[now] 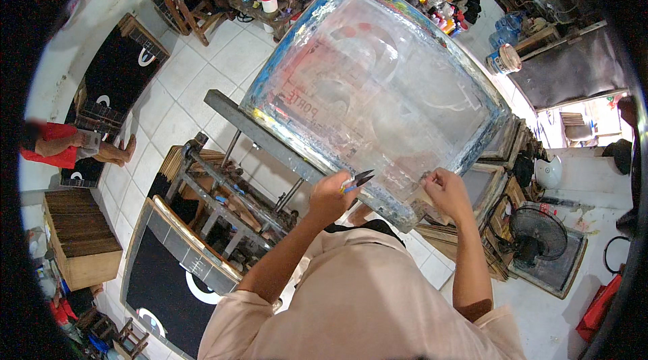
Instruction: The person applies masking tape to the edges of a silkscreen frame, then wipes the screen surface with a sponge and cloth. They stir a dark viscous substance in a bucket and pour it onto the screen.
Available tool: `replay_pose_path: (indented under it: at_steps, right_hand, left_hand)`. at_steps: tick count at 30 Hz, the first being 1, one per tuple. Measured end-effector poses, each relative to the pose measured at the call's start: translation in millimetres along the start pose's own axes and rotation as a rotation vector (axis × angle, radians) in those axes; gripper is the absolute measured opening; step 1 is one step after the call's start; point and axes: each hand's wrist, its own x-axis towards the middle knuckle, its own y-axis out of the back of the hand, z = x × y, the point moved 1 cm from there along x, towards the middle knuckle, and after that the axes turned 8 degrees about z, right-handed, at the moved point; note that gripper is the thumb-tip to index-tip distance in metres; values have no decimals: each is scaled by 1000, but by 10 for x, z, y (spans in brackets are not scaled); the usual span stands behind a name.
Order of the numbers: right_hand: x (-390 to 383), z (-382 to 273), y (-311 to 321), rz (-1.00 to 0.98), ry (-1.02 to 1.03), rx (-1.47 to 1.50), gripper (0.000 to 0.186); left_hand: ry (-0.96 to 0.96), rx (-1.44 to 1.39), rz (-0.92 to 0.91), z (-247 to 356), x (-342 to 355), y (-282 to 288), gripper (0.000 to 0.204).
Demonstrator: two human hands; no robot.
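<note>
A large screen-printing frame [287, 56] with a paint-stained blue rim lies tilted in front of me. Its pale, translucent mesh [432, 56] carries faint red marks and smudges. My left hand [329, 197] is closed round a pair of scissors [363, 178] at the frame's near edge. The dark blades point right, slightly apart, and a bit of blue and yellow handle shows at my fingers. My right hand [445, 191] is pinched above the near right corner of the frame. What its fingertips hold, if anything, is too small to make out.
A metal bar and rack [229, 191] stand left of the frame. Black printed panels [175, 292] lie lower left. Paint bottles [439, 6] crowd the back. At right are a fan [536, 232] and stacked frames [482, 184]. Another person [57, 141] sits far left.
</note>
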Motion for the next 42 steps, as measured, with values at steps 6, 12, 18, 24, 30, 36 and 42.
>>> replay_pose_path:
  at_steps: [6,12,18,24,30,36,42]
  right_hand:
    - [-266,449,-88,-43,-110,209,25]
    - [-540,784,-2,-6,-39,369,25]
    - [-741,1047,-17,-2,-83,311,25]
    - [-854,1192,-3,15,-100,379,25]
    - [-864,1164,7,-5,-89,365,19]
    - [-1001,1324,35,-11,-207,367,17]
    - [-1235,1795,-66,57,-125,339,20]
  left_hand:
    - [-463,511,88,155,688,108,63]
    - [-569,555,-215,224,647,-197,83]
    - [-616,427,-368,317,351,-431,77]
    - [-528,453,-202,215,618,-53,70]
    - [-505,543,-154,-97,1000,389,67]
    - [-445,567,73,-535,1358,773,61]
    - [-370,693,202,-1020,1599,1245,61]
